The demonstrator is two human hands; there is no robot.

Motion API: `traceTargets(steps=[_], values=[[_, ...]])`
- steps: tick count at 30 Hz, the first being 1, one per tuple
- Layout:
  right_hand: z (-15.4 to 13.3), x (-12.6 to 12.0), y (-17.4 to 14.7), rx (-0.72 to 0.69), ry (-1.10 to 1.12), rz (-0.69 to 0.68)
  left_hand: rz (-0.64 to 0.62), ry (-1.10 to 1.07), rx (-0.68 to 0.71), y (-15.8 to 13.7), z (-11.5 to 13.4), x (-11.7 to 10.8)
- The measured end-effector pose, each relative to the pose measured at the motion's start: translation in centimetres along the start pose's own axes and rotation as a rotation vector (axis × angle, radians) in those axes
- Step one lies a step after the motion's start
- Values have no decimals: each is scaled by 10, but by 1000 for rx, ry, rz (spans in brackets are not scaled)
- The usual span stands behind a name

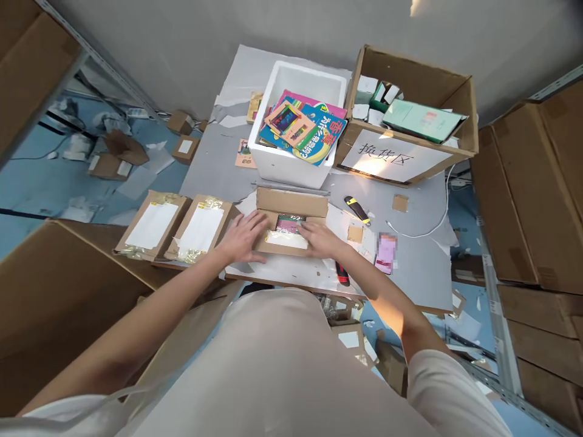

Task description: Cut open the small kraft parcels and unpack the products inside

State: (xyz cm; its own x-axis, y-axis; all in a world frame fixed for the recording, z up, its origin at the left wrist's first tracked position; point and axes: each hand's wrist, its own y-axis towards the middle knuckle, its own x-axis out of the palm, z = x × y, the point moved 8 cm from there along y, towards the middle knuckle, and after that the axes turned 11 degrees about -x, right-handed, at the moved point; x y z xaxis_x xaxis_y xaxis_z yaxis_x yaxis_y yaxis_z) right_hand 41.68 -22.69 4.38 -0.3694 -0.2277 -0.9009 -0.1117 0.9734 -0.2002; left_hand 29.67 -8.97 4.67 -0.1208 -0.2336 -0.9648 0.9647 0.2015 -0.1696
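Small carton [291, 202], one, brown, on the near part of the tabletop [419, 267], between the two hands; long far flap raised, contents partly in sight; wrapped contents [288, 227], pink and green under shiny clear film, with a white patch nearer the person, label or wrapping not to be told; left hand [248, 233], fingers spread flat over the carton's left end, thumb along the near side, grip relaxed and not clenched; right hand [321, 238], fingers bent over the right end, tips beside the film, whether the grip pinches anything cannot be told; two taped boxes [153, 221] [204, 226], each with a white sheet on top, left of the left hand; foam box [286, 167], white, beyond the carton, heaped with books [305, 127]; large carton [471, 130] to its right, with a handwritten sign [396, 156] on its front; yellow-and-black cutter [357, 210], right of the small carton; red-and-black tool [342, 274], partly under the right forearm, at the near edge; cardboard scrap [355, 234], between them. Handling notes, by judgement: the step seems to be settling the contents and end flaps; even pressure from both hands would best keep the carton square; fingertips are better placed flat on the film than dug into it; the long flap is best left clear until both ends lie flat.
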Motion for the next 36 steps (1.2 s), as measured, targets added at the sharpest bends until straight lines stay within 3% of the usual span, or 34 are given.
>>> traceTargets(steps=[3, 8, 12, 14, 16, 20, 23, 26, 29, 32, 36], values=[[-10, 7, 0, 99, -8, -110, -130, 41, 114, 13, -23, 10], [-51, 11, -25, 259, -237, 37, -107, -24, 203, 28, -39, 21], [-92, 69, -48, 172, -278, 85, -88, -29, 233, 25, -36, 29], [-94, 95, -56, 178, -224, 73, -96, -26, 249, 21, -37, 27], [-87, 100, -61, 209, -164, 90, -127, -1, 248, 18, -40, 21], [-62, 51, -68, 317, -57, 190, -107, 59, 188, 19, -39, -7], [-40, 4, -50, 326, -75, 198, -58, 49, 271, 29, -5, -16], [-31, -6, -2, 158, -194, -51, -129, 98, 439, 45, 44, 2], [-19, 6, 34, 162, -373, -358, -194, 210, 420, 66, 66, 22], [-21, 0, 45, 194, -496, -411, -155, 233, 365, 73, 64, 18], [-26, -34, 13, 323, -489, -185, -22, 252, 128, 56, 30, -3]])
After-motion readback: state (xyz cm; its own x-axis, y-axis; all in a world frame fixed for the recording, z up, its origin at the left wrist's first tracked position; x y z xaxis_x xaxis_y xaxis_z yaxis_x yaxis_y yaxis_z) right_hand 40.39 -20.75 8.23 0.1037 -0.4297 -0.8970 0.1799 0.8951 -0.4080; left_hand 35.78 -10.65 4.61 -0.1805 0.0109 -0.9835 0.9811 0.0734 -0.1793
